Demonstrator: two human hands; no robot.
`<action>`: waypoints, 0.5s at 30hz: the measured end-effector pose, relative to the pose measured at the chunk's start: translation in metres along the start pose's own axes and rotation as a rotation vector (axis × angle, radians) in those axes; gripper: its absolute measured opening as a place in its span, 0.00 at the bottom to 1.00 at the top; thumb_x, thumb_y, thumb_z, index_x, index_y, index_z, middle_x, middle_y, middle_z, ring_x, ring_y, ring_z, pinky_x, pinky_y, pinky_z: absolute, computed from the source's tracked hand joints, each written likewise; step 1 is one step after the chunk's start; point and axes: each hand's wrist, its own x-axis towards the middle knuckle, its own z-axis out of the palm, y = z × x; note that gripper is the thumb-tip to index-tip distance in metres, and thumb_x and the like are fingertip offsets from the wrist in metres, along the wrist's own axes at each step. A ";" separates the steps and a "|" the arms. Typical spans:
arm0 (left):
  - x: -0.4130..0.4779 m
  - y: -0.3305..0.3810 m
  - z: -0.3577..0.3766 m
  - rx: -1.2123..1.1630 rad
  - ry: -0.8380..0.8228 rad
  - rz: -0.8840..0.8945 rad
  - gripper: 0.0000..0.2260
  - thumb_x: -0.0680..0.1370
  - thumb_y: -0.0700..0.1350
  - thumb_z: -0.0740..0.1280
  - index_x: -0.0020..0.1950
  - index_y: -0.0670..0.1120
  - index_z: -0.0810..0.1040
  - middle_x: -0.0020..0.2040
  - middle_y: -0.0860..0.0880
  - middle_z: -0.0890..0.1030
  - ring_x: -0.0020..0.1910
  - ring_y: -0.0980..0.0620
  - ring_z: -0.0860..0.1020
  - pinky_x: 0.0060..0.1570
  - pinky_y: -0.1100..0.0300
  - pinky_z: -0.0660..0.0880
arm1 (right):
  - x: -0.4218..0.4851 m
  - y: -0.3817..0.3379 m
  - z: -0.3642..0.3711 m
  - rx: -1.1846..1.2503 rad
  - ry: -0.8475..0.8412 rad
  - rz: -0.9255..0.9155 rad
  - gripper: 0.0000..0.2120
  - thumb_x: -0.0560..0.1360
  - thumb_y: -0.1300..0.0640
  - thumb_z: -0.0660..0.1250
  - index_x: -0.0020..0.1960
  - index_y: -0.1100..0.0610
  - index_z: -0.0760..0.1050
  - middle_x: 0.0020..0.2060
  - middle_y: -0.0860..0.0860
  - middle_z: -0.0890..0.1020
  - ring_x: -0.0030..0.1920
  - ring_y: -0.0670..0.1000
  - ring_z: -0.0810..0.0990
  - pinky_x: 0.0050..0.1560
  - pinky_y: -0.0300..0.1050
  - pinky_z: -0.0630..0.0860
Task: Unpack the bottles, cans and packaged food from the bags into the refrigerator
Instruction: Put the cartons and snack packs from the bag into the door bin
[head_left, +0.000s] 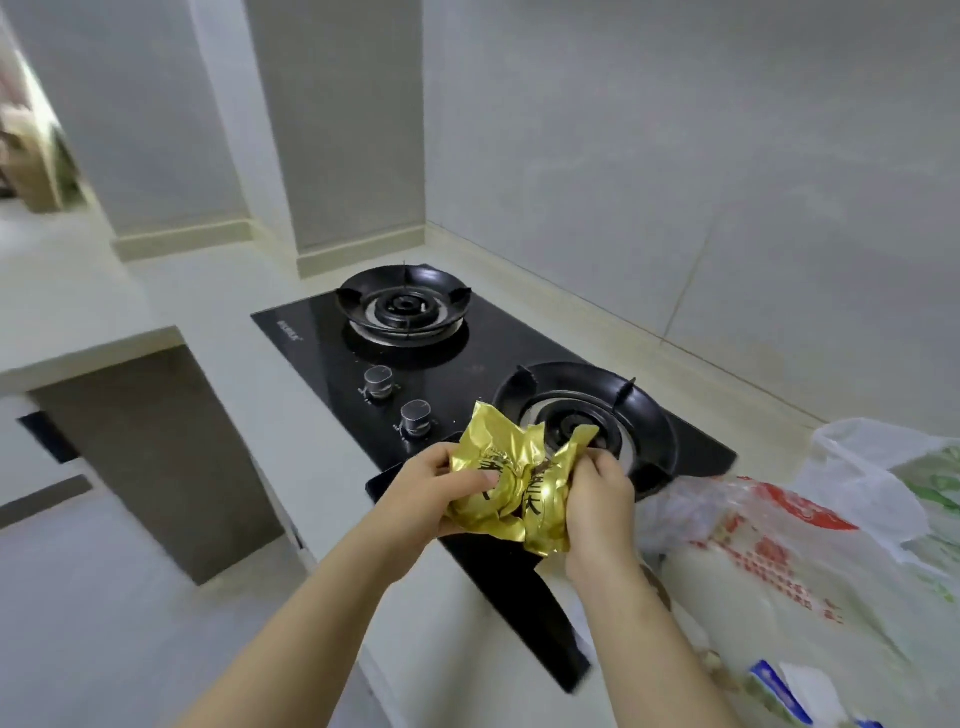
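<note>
Above the gas hob (311, 332), at its near edge, you hold the gold foil packets (498, 467) with both hands.
Your left hand (421, 493) curls round the foil from 9 o'clock and your right hand (602, 504) pinches its crumpled edge from 3 o'clock, so the packets hang between them, clear of the counter. At 4 o'clock the plastic bags (769, 561) slump on the counter with more goods inside. At 12 o'clock the near burner (649, 415) sits just beyond the foil. No refrigerator is in view, so you will likely have to turn and carry. The foil looks slick and loosely bunched, and one packet could slide out onto the burner grate if your pinch slackens mid-turn.
</note>
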 end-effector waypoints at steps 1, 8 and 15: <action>-0.010 -0.003 -0.005 -0.013 0.049 0.012 0.15 0.70 0.39 0.73 0.55 0.41 0.76 0.51 0.41 0.82 0.48 0.43 0.82 0.48 0.48 0.80 | -0.004 0.001 0.006 -0.006 -0.053 0.009 0.10 0.79 0.60 0.56 0.44 0.56 0.76 0.37 0.52 0.78 0.39 0.51 0.75 0.42 0.47 0.72; -0.089 -0.020 -0.044 -0.109 0.381 0.056 0.13 0.72 0.37 0.70 0.55 0.41 0.75 0.49 0.41 0.82 0.45 0.44 0.83 0.44 0.52 0.80 | -0.056 0.011 0.052 -0.081 -0.399 0.025 0.10 0.79 0.59 0.57 0.41 0.53 0.74 0.39 0.52 0.79 0.40 0.50 0.77 0.39 0.44 0.73; -0.173 -0.032 -0.085 -0.177 0.682 0.122 0.13 0.72 0.38 0.71 0.55 0.43 0.75 0.52 0.40 0.80 0.48 0.43 0.81 0.42 0.54 0.80 | -0.126 0.026 0.106 -0.191 -0.715 0.008 0.12 0.79 0.58 0.56 0.40 0.55 0.74 0.34 0.50 0.75 0.34 0.49 0.72 0.36 0.42 0.69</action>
